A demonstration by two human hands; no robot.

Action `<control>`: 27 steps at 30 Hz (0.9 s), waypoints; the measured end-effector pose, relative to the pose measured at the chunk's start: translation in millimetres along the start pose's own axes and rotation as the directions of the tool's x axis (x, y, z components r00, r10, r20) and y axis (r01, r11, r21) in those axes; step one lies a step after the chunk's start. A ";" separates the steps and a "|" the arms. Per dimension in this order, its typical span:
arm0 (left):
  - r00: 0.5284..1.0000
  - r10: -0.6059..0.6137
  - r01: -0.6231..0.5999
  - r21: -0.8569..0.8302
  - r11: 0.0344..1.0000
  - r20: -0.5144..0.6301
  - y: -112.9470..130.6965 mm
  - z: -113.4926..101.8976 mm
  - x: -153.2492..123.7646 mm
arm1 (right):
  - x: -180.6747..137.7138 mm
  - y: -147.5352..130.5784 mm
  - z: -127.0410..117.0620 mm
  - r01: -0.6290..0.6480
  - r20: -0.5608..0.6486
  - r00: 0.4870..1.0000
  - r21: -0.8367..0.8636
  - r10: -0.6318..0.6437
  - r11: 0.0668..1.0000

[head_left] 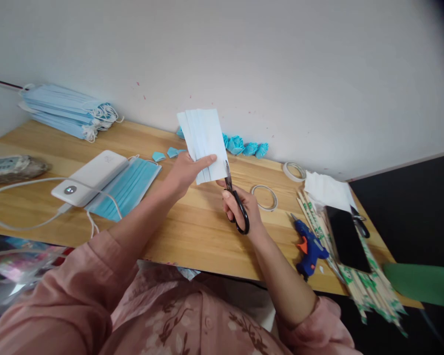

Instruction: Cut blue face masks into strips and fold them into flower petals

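Observation:
My left hand (pixel 187 172) grips a pale, pleated face mask (pixel 204 138) by its lower left part, thumb on top, and holds it up over the table. No ear loops show on this mask. My right hand (pixel 243 207) is closed round the black handles of a pair of scissors (pixel 240 209). The blades point up and lie along the mask's lower right edge; whether they are parted I cannot make out. Behind the mask, several blue folded flowers (pixel 236 145) stand in a row by the wall, partly hidden. Small blue cut pieces (pixel 158 156) lie to the left.
A stack of masks (pixel 66 111) lies back left. A white power bank (pixel 91 177) with a cable rests on a blue mask (pixel 128 187). Tape rolls (pixel 265 198), a blue glue gun (pixel 309 249), a black phone (pixel 348 239) and wrapped sticks (pixel 372 291) are at right.

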State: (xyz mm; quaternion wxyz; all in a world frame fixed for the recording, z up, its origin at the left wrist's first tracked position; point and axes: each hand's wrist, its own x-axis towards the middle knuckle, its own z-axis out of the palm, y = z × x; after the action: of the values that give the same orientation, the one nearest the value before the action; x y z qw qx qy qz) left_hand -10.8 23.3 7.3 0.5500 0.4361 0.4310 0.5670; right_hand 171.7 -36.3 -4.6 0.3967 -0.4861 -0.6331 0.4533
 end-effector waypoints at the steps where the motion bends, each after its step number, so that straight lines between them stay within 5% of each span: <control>1: 1.000 0.002 -0.002 -0.001 1.000 0.002 -0.3 -0.3 0.1 | 0.0 -0.3 0.0 -0.002 0.001 1.000 -0.004 0.002 1.000; 27: 1.000 -0.012 0.012 0.002 1.000 0.014 4.4 -0.1 -1.3 | 1.5 -1.5 2.6 -0.052 -0.016 0.999 -0.033 0.051 0.998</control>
State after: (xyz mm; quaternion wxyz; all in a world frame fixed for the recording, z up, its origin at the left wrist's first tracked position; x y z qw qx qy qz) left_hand -12.0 21.9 11.5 0.5560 0.4378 0.4304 0.5603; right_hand 168.6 -35.5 -3.8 0.3816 -0.5123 -0.6248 0.4489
